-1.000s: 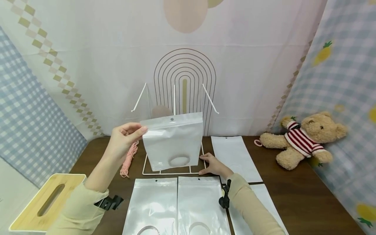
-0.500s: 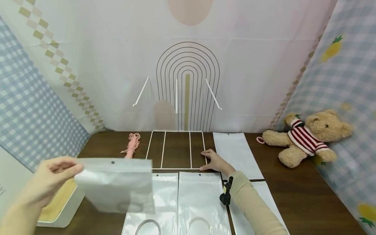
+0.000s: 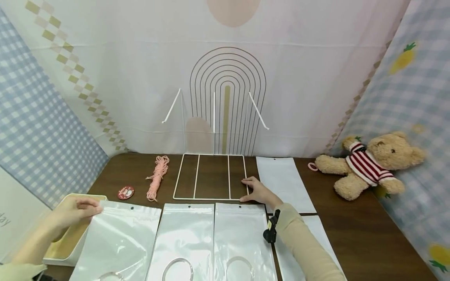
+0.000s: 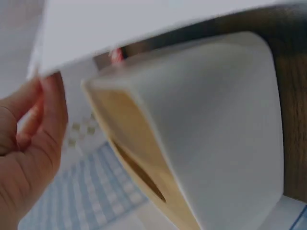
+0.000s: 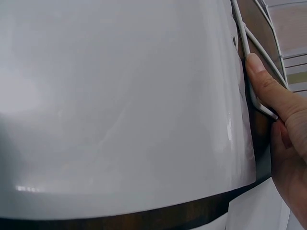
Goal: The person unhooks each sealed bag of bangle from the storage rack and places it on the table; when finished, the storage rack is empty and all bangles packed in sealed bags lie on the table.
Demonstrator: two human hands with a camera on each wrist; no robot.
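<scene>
My left hand [image 3: 72,216] pinches the top left corner of a glossy white zip bag [image 3: 121,238] with a hang hole and a ring shape near its bottom. In the left wrist view, the bag [image 4: 120,24] covers the top beside my fingers. My right hand [image 3: 260,193] holds the front right corner of a white wire rack [image 3: 211,199] that has upright prongs. The right wrist view has my thumb on the rack's wire [image 5: 242,33]. Two similar zip bags, one left [image 3: 183,234] and one right [image 3: 242,230], lie side by side in front of the rack.
Further white bags lie at back right [image 3: 286,183] and front right [image 3: 314,234]. A pink cord bundle [image 3: 158,177] and red-and-white disc [image 3: 125,192] lie left of the rack. A wood-lidded white box [image 3: 79,249] stands at left, a teddy bear [image 3: 369,168] at right.
My left hand has carried the bag from in front of the rack leftward and down, beside the other two bags. My right hand has stayed at the rack's corner.
</scene>
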